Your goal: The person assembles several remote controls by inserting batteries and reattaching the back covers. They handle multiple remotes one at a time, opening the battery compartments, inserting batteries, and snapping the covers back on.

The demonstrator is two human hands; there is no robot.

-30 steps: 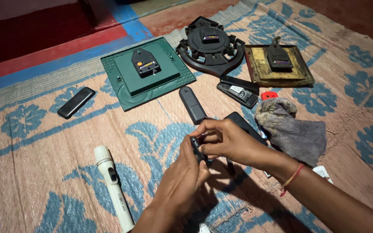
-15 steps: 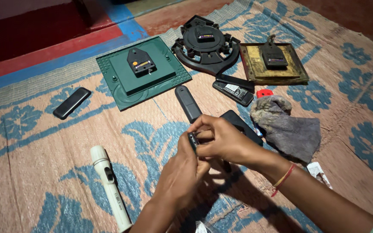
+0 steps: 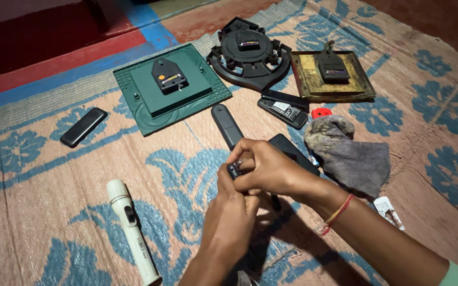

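Patterned mat [image 3: 54, 175]: both hands [image 3: 250, 180] grip, perhaps, a dark remote [image 3: 234, 170].

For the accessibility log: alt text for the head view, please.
Left hand and right hand together grip a small dark device above a patterned mat. Around lie three clock backs, remotes, a white torch and a grey cloth.
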